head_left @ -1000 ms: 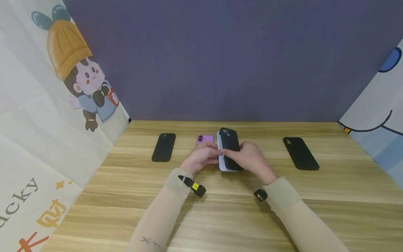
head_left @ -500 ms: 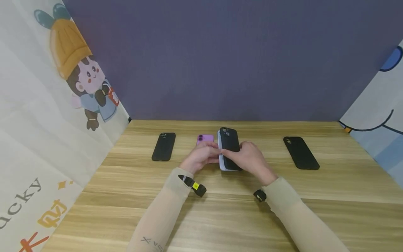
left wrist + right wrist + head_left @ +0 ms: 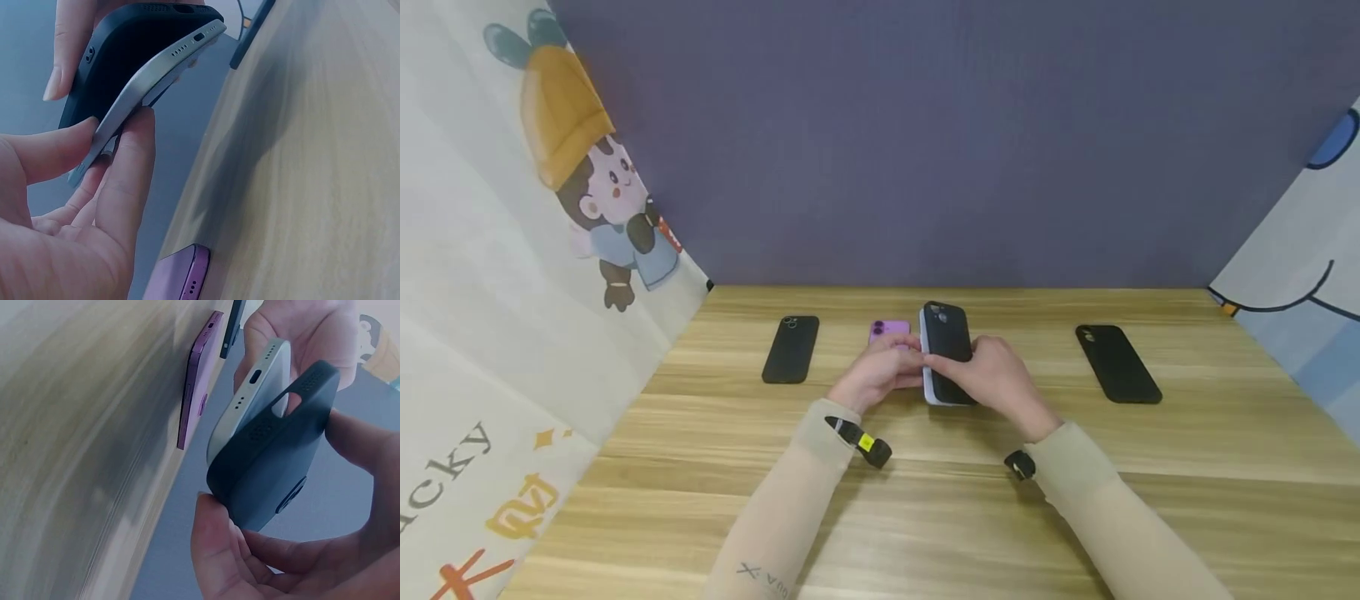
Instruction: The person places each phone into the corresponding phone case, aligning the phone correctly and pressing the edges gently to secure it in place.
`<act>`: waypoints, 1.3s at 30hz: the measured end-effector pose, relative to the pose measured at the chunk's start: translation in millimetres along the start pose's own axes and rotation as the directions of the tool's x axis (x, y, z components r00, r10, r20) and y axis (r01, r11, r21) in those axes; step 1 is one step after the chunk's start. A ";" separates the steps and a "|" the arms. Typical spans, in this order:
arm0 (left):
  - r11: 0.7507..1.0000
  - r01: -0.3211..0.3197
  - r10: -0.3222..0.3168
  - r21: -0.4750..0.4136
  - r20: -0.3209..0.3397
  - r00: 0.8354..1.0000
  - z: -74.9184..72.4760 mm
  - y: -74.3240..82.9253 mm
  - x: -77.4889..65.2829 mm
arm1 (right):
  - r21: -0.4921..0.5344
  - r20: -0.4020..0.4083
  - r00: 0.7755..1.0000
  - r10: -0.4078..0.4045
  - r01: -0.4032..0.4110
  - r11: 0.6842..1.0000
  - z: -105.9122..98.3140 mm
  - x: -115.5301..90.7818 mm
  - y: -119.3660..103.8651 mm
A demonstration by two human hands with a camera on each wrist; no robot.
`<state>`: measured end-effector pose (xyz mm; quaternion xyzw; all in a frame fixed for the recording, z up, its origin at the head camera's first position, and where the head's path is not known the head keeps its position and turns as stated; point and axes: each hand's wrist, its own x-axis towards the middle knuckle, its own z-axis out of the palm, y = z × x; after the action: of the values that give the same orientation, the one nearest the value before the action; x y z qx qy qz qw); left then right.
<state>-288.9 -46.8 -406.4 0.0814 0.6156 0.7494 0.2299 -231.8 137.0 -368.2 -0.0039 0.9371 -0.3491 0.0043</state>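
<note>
Between both hands, over the table, are a silver-white phone (image 3: 247, 394) and a black phone case (image 3: 947, 333). My left hand (image 3: 883, 371) pinches the phone by its edge, the thumb on one face and fingers on the other. My right hand (image 3: 1000, 375) grips the case by its two sides, its camera cutout showing upward in the head view. In the left wrist view the bottom end of the phone (image 3: 165, 65) stands angled apart from the hollow side of the case (image 3: 103, 72). Most of the phone is hidden behind the case in the head view.
A purple phone (image 3: 889, 327) lies on the wooden table (image 3: 925, 517) just beyond the left hand. Further left lies a black phone-shaped piece with camera rings (image 3: 792, 350). Another black case (image 3: 1117, 364) lies at the right. A dark panel (image 3: 955, 150) stands behind the table.
The phone and the case have drawn slightly closer, with a little less of the phone showing below the case. Both hands keep their grips.
</note>
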 end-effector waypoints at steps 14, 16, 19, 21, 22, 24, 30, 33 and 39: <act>1.000 0.007 -0.007 -0.005 -0.025 1.000 -4.6 3.3 -0.7 | 0.216 0.047 0.997 0.054 -0.063 0.974 -9.3 7.4 8.6; 1.000 0.007 -0.007 -0.007 -0.025 1.000 -4.3 3.7 -0.9 | 0.332 0.081 0.992 0.096 -0.117 0.936 -10.2 9.0 12.4; 1.000 0.007 -0.007 -0.007 -0.019 1.000 -3.7 4.3 -1.2 | 0.430 0.123 0.985 0.119 -0.161 0.888 -11.8 12.3 17.8; 1.000 0.006 -0.007 -0.004 -0.016 1.000 -3.5 4.6 -1.4 | 0.456 0.147 0.981 0.126 -0.180 0.872 -12.8 13.8 19.8; 1.000 0.008 -0.008 -0.004 -0.016 1.000 -3.4 4.8 -1.6 | 0.460 0.157 0.979 0.129 -0.188 0.868 -13.4 14.2 20.3; 1.000 0.008 -0.009 -0.008 -0.013 1.000 -3.5 5.2 -1.6 | 0.466 0.174 0.976 0.133 -0.201 0.861 -14.3 14.2 19.9; 0.999 0.027 -0.028 -0.022 -0.011 1.000 -4.0 6.2 -0.5 | 0.472 0.186 0.973 0.138 -0.212 0.856 -16.0 13.7 19.1; 0.999 0.036 -0.037 -0.027 -0.013 0.999 -4.0 6.6 -0.1 | 0.470 0.185 0.973 0.136 -0.209 0.857 -16.2 14.0 20.1; 0.998 0.047 -0.047 -0.036 0.011 0.999 -4.7 8.8 1.0 | 0.471 0.185 0.973 0.139 -0.212 0.856 -16.3 16.1 22.7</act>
<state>-293.8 -51.7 -399.1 0.0665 0.6024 0.7544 0.2521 -248.2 164.7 -370.9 0.0575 0.8124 -0.5707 0.1047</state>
